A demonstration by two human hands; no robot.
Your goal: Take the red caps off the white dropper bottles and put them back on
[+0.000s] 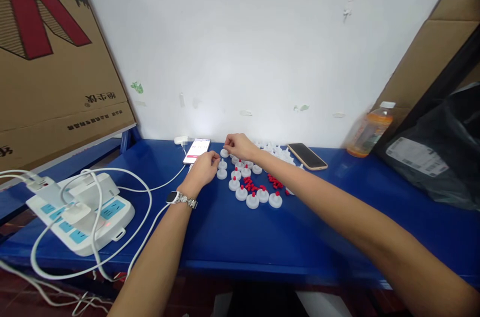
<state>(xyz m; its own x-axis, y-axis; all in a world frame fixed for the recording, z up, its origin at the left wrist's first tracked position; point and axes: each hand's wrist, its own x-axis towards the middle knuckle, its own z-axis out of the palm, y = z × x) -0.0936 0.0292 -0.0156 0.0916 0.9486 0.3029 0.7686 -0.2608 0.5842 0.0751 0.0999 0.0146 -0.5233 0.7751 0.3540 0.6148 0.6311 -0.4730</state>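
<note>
My left hand, a watch on its wrist, rests on the blue table with fingers curled by a white cap; what it pinches is too small to tell. My right hand pinches a white cap near the wall. Several white caps with red tips stand in a cluster before both hands. Loose red pieces lie beside them, and plain white caps are heaped behind.
A lit white phone on a cable lies left of the hands, a dark phone to the right. A power strip with plugs and cables fills the left. An orange drink bottle, black bag and cardboard boxes flank the table.
</note>
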